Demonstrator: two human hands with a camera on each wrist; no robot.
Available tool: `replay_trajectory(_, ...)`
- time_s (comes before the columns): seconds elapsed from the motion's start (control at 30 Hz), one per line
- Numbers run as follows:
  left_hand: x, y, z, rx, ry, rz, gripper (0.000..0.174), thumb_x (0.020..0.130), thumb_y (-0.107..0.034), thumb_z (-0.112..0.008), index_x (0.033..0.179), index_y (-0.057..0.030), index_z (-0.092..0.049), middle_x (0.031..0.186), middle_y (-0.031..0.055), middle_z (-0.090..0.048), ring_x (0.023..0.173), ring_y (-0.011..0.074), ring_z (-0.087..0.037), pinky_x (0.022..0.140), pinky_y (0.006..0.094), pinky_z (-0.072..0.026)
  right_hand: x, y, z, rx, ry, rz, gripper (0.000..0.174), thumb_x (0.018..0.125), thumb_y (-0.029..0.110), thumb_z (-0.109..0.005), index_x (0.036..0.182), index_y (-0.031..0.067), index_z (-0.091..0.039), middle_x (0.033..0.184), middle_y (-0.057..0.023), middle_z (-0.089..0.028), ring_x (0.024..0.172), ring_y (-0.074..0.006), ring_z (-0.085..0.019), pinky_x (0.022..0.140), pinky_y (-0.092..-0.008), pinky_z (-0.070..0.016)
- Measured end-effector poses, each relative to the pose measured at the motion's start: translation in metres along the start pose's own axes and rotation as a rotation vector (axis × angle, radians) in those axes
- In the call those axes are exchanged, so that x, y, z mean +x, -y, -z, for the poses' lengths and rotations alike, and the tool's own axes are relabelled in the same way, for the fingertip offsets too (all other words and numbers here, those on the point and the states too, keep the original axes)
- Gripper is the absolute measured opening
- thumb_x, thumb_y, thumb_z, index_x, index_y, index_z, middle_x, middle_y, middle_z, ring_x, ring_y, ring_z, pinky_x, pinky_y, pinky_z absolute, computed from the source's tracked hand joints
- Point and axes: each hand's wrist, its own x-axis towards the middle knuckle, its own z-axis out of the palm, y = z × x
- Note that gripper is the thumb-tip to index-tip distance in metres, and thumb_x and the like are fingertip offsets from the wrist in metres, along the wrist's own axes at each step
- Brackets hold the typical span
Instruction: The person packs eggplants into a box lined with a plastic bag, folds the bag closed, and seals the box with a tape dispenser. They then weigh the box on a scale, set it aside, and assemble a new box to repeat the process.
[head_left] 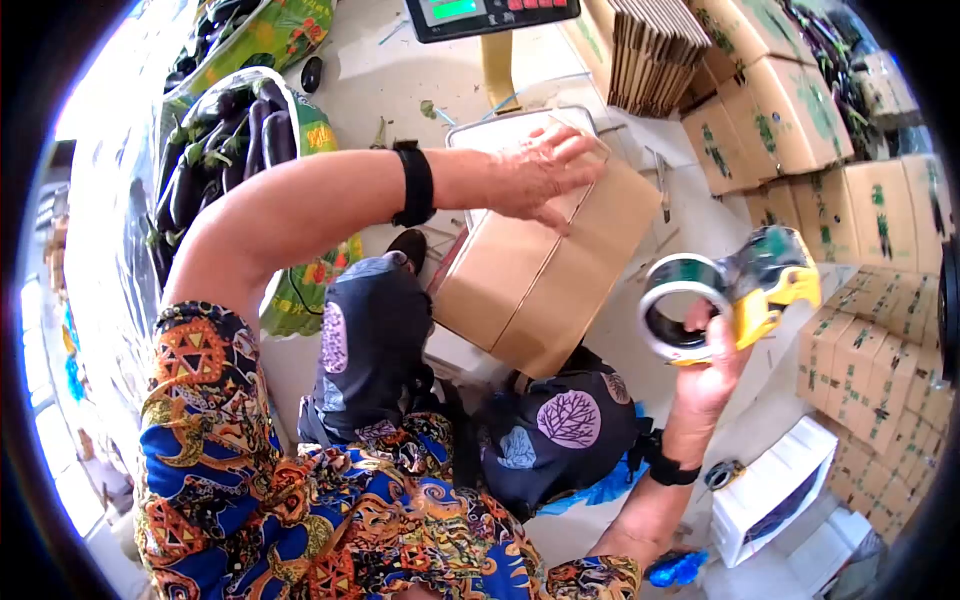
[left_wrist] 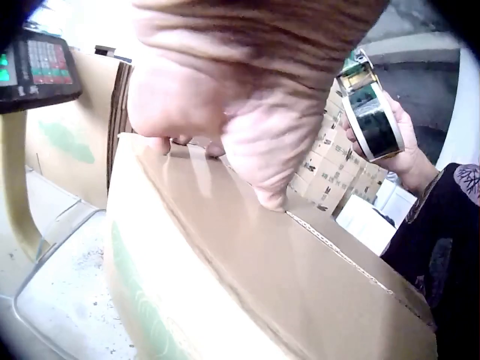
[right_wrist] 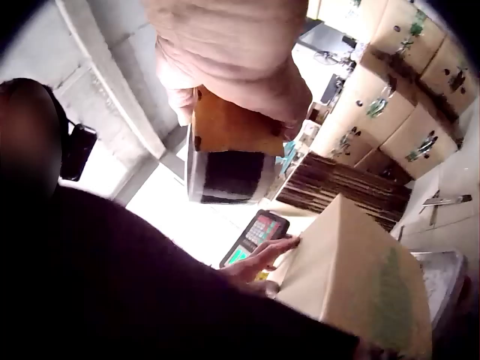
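A brown cardboard box sits tilted on the scale's platform, its top flaps closed along a middle seam. My left hand lies across the flaps at the far end, fingers spread; in the left wrist view the thumb of that hand presses beside the seam. To the right of the box, my right hand grips a yellow tape dispenser with a large tape roll, held up off the box. The right wrist view shows the right hand curled round the dispenser.
A scale display stands beyond the box on a post. Bags of eggplants are at the left. Flattened cartons and stacked boxes fill the right side. A white foam box lies at the lower right.
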Motion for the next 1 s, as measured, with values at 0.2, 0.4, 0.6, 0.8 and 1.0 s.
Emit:
replay_trajectory(0.2,0.001,0.006,0.006,-0.108,-0.037,0.005,0.094,0.068,-0.044,-0.083,0.145,-0.0113,-0.039,0.147,0.0199,-0.033,0.137,0.0404,-0.034,0.101,0.0566,-0.0408,0.014,0.024,-0.049,-0.281,0.185,0.103,0.066,0.084,0.016,-0.072,0.139,0.0009,-0.041,0.122,-0.0063,-0.055,0.108,-0.017,-0.057,0.094,-0.0326,-0.0482)
replay_trajectory(0.4,0.003,0.009,-0.002,-0.198,-0.088,0.023,0.073,0.069,-0.034,-0.083,0.134,-0.0166,-0.055,0.146,0.0166,-0.034,0.14,0.0372,-0.03,0.104,0.0564,-0.039,0.025,-0.026,-0.085,-0.923,0.624,0.305,0.065,0.076,0.016,-0.083,0.128,0.0039,-0.046,0.111,-0.0195,-0.06,0.099,-0.0352,-0.064,0.085,-0.042,-0.0519)
replay_trajectory(0.6,-0.022,0.01,0.037,-1.258,-0.278,0.28,0.045,0.102,-0.033,-0.052,0.13,0.0026,-0.056,0.126,0.0138,-0.06,0.118,0.0231,-0.057,0.102,0.0366,-0.0456,0.022,-0.028,-0.09,-0.848,0.55,0.295,0.065,0.074,0.021,-0.087,0.123,0.0044,-0.048,0.099,-0.0189,-0.066,0.087,-0.0375,-0.069,0.074,-0.0416,-0.0554)
replay_trajectory(0.8,-0.075,-0.013,0.084,-1.562,-0.048,0.435,0.059,0.096,-0.056,-0.056,0.117,-0.0017,-0.063,0.098,0.002,-0.065,0.09,0.0105,-0.06,0.078,0.0268,-0.0526,0.019,-0.031,-0.092,-0.911,0.563,0.351,0.065,0.074,0.022,-0.087,0.123,0.004,-0.047,0.098,-0.021,-0.066,0.086,-0.0409,-0.067,0.073,-0.0439,-0.0549)
replay_trajectory(1.0,-0.08,-0.012,0.059,-1.82,-0.087,0.473,0.029,0.1,-0.027,-0.06,0.111,-0.0007,-0.064,0.088,-0.0012,-0.065,0.083,0.0081,-0.062,0.074,0.0236,-0.0524,0.016,-0.026,-0.094,-0.964,0.534,0.351,0.065,0.073,0.021,-0.086,0.123,0.0036,-0.049,0.099,-0.0212,-0.065,0.086,-0.0413,-0.067,0.073,-0.0452,-0.0553)
